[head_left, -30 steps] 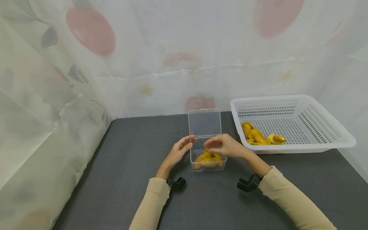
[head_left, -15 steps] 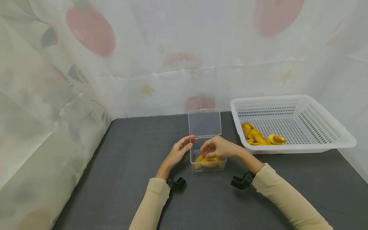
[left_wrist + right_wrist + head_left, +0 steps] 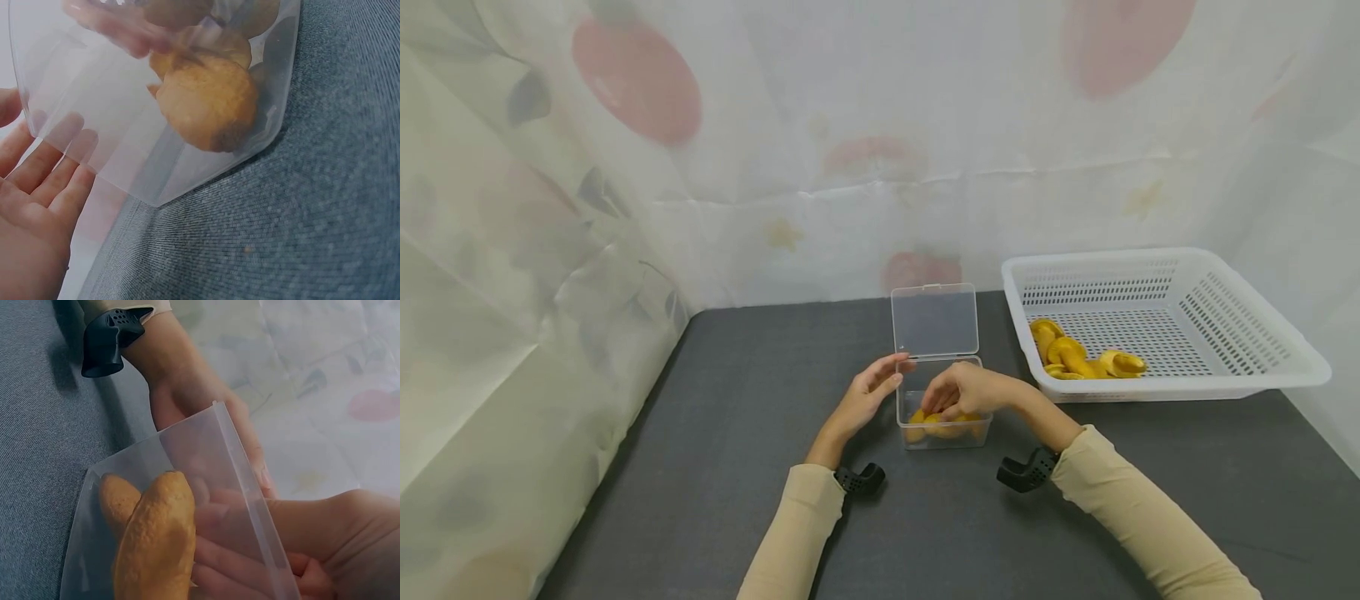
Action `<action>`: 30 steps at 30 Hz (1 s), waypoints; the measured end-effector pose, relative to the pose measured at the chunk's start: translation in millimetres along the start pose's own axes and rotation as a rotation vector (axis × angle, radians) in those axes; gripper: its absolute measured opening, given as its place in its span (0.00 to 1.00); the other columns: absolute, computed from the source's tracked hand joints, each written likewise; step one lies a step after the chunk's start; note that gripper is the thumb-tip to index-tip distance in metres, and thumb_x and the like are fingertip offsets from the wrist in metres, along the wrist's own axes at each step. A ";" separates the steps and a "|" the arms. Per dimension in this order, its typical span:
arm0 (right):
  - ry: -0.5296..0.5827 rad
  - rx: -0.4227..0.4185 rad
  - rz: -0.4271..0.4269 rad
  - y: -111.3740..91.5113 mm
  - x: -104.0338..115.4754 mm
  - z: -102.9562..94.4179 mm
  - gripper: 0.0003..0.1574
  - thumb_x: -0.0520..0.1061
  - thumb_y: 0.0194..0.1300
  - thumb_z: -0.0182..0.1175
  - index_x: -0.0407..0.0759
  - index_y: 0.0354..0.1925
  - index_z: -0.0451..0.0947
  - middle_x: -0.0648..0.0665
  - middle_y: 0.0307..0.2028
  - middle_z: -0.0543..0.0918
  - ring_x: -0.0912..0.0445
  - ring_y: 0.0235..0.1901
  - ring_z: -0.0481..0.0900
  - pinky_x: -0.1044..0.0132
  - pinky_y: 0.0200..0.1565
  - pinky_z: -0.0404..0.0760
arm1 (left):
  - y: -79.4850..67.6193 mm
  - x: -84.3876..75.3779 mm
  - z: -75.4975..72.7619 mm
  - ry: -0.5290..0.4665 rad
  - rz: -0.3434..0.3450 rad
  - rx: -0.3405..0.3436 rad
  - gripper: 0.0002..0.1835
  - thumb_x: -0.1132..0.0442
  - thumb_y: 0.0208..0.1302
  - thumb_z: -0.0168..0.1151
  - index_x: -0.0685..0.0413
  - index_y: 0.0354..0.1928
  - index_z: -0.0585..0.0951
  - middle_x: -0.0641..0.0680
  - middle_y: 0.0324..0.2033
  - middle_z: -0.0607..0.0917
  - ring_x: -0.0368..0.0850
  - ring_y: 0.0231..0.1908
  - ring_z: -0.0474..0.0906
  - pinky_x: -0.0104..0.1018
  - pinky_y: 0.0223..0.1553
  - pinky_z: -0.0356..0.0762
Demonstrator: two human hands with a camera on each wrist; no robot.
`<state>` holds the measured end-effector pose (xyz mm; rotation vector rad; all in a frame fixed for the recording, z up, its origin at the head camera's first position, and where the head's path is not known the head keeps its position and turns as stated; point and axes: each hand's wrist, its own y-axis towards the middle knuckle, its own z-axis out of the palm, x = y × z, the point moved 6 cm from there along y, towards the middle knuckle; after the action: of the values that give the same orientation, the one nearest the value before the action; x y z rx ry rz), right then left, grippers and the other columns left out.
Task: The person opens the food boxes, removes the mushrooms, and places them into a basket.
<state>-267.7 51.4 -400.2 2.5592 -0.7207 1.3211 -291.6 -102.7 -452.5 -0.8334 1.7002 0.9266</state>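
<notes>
**Yellow pieces (image 3: 156, 544) lay in an open box (image 3: 943, 444)**

At the far left a pale sheet (image 3: 512, 250) hung in creases; it also ran along the back, printed with red and yellow shapes. In front of it spread the dark desk (image 3: 760, 417). The left sleeve (image 3: 793, 525) came up from the lower edge, cream in colour, with a black mount (image 3: 860, 478) at the wrist. The left hand (image 3: 861, 396) was loose, its fingers nearly straight, and it touched the left side of the box near the rear corner; it grasped nothing.

The box was clear and stood on the desk, with its lid (image 3: 935, 321) folded open at the back. The pieces were heaped on its floor. The right hand (image 3: 973, 390) reached in over the right side, fingers bent down among the pieces; whether it grasped one could not be told, since the box wall and the pieces blurred the fingertips. A second mount (image 3: 1028, 469) sat at that wrist, and the right sleeve (image 3: 1150, 508) slanted off toward the lower right.

Farthest right, just beyond the right forearm, stood a white basket (image 3: 1172, 382) with slotted walls. More pieces (image 3: 1071, 358) lay in its near left corner.
</notes>
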 end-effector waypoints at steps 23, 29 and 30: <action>-0.143 -0.160 -0.006 -9.6 5.1 -8.6 0.14 0.34 0.59 0.65 0.34 0.45 0.82 0.39 0.40 0.82 0.56 0.38 0.81 0.67 0.45 0.85 | 0.1 0.4 0.6 0.004 0.018 0.012 0.22 0.64 0.75 0.46 0.61 0.68 0.66 0.68 0.63 0.74 0.61 0.68 0.66 0.52 0.69 0.65; -0.149 -0.204 -0.009 -16.7 7.6 -14.0 0.12 0.33 0.60 0.64 0.34 0.44 0.82 0.37 0.42 0.84 0.49 0.41 0.84 0.60 0.47 0.86 | 0.1 1.0 0.4 0.001 0.015 0.013 0.22 0.64 0.75 0.46 0.61 0.68 0.66 0.68 0.63 0.74 0.61 0.68 0.66 0.51 0.70 0.65; -0.151 -0.212 -0.015 -18.3 8.2 -14.7 0.12 0.32 0.60 0.63 0.34 0.44 0.81 0.37 0.42 0.84 0.48 0.42 0.84 0.60 0.47 0.86 | 0.1 1.0 0.5 0.000 0.014 0.013 0.22 0.64 0.75 0.46 0.60 0.68 0.66 0.68 0.63 0.74 0.62 0.68 0.66 0.51 0.70 0.65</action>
<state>-265.2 69.8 -383.7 2.5048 -0.8189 0.9958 -291.8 -102.3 -453.6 -0.8138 1.7128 0.9242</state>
